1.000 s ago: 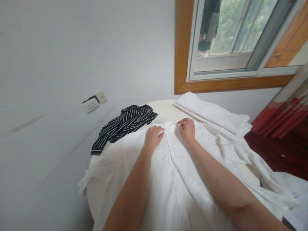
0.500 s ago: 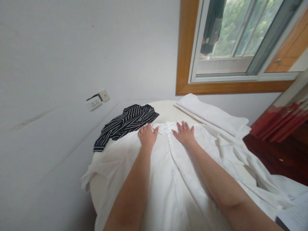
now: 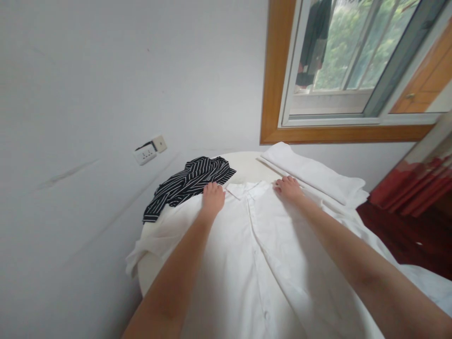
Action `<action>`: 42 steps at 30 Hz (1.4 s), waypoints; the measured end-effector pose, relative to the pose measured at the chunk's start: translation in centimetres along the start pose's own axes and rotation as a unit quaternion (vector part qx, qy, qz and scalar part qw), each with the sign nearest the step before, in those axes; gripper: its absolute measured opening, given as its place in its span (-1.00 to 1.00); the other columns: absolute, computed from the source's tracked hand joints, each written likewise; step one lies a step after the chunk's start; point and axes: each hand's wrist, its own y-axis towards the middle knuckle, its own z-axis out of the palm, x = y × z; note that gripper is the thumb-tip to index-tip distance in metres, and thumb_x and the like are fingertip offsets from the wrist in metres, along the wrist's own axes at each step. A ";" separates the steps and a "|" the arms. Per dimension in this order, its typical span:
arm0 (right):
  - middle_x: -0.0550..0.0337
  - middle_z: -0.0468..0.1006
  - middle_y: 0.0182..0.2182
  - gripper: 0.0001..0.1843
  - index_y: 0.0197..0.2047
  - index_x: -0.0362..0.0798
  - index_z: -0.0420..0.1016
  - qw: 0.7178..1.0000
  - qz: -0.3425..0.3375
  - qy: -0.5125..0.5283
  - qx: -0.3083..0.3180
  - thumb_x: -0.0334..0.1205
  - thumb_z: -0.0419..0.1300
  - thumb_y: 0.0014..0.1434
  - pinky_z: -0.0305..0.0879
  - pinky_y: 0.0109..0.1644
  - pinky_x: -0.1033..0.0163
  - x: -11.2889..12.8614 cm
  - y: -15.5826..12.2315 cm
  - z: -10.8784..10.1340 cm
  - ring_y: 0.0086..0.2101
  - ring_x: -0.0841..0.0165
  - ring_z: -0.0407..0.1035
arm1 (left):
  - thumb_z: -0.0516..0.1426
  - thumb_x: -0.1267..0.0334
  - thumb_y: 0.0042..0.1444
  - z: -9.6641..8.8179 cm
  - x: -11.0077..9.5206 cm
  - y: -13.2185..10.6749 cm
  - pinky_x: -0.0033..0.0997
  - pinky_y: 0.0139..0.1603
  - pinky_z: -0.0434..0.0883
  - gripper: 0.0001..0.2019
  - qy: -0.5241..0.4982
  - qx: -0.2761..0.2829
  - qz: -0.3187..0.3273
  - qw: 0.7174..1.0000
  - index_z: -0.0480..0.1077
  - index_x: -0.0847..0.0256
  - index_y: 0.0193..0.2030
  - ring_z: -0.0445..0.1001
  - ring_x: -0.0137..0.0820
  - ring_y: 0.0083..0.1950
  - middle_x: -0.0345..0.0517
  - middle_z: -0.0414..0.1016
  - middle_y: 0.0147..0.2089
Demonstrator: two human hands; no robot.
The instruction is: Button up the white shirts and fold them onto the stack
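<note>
Touching a white shirt (image 3: 231, 245) on a pale table (image 3: 245, 165) near the window (image 3: 356, 61), both hands (image 3: 213, 197) (image 3: 289, 189) curl, grip unclear.

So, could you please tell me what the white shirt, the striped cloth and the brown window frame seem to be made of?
White shirt: probably thin cotton or a blend, matte, judging by its soft creases.
Striped cloth: a soft, limp fabric, going by its loose folds; the fibre is unclear.
Brown window frame: likely varnished wood, given its colour and smooth look.
</note>
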 end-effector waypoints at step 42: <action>0.05 0.60 -0.24 -0.70 -0.07 -0.16 0.56 0.946 0.004 0.324 0.013 -0.32 0.11 0.16 0.29 -0.13 0.36 11.7 0.0 -1.0 -0.28 0.37 0.45 | 0.03 0.46 0.15 0.0 -7.5 0.9 -0.24 0.05 0.31 -0.77 -0.229 0.034 -0.055 0.971 0.34 0.35 -0.05 0.41 -0.22 0.03 0.15 0.44 -0.05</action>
